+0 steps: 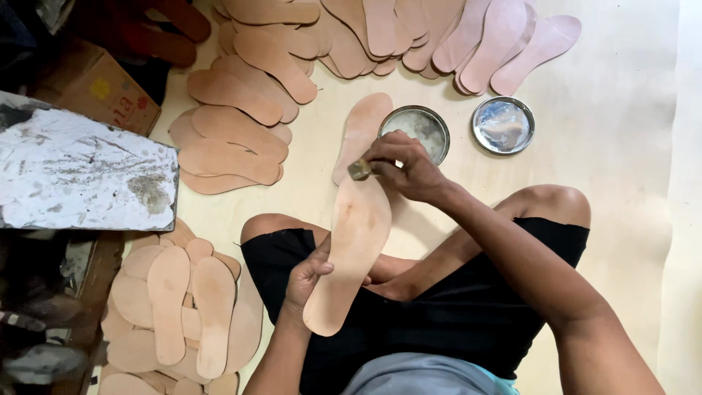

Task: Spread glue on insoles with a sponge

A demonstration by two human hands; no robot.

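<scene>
The left hand [306, 274] grasps a tan leather insole [351, 252] by its lower left edge, fingers curled around the rim, and holds it above the person's lap with the toe end pointing away from the body. The right hand [406, 167] is clenched around a short brush [359, 170], whose head rests at the upper end of the held insole.

Just beyond the right hand stands a round metal tin [418, 124] with a grey content; the hand overlaps its near rim. A second insole [360, 132] lies flat beside the tin on its left, touching it. A round metal lid [503, 125] lies to the right of the tin, apart from it.

Overlapping rows of insoles [241, 110] fan along the far edge and the left part of the floor covering [621, 146]. A further pile of insoles [183, 307] lies near the left knee. A stained white slab [80, 172] projects from the left edge, with a cardboard box [95, 84] behind it.

The person sits cross-legged in black shorts on a pale cream sheet that covers the floor.
</scene>
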